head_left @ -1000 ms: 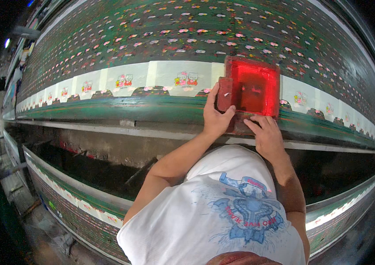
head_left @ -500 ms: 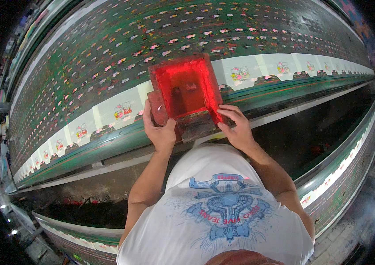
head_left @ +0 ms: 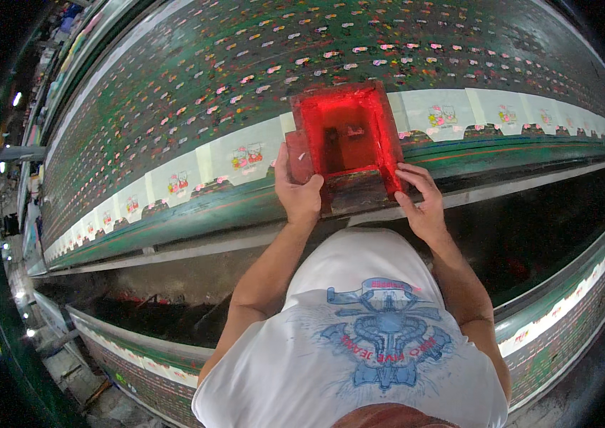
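Note:
A box-like screen-printing frame with red-stained walls lies over a row of pale sheets on a long green table. Red ink coats its inner sides, and its floor is a dark see-through red. My left hand grips a reddish block on the frame's left side, thumb toward me. On the near right corner, my right hand pinches the frame's wall between thumb and fingers. Small cartoon prints in pink, red and yellow mark the sheets on both sides. The frame hides the sheet below it.
The green table's surface beyond the sheets carries many rows of small coloured marks. Along its near side runs a pale rail. A dark gap separates it from a second long table behind me, also bearing printed sheets.
The scene has slid to the right in the picture as the view turned. Both hands keep hold of the frame, which stays between the same neighbouring prints as far as I can tell.

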Tool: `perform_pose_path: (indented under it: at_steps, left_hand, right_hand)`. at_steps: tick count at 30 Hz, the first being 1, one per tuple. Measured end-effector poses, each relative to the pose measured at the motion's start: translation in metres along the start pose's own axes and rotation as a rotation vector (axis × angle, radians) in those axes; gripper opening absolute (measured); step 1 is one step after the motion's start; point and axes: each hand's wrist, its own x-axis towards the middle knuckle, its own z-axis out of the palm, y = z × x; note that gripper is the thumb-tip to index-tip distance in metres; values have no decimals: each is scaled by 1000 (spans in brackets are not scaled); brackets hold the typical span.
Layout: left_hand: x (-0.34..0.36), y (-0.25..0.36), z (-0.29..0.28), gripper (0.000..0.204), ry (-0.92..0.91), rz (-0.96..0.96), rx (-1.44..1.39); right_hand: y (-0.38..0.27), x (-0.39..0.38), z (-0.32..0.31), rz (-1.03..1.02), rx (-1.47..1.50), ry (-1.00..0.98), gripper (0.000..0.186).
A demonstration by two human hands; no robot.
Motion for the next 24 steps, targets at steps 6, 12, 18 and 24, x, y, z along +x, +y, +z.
perform_pose_path:
  at_steps: [6, 12, 18, 24]
  left_hand:
    - [-3, 6, 6, 103, -19, 27, 85]
    - [-6, 5, 6, 105, 33, -14, 178]
    - [-6, 2, 2, 105, 42, -38, 144]
    - [-9, 22, 12, 105, 35, -61, 250]
  right_hand:
    - [-3, 7, -21, -156, -126, -80, 45]
    - [-16, 16, -15, -362, -245, -322, 44]
    - [-21, 24, 1, -449, -375, -456, 40]
    - [-41, 47, 6, -469, -468, -476, 44]
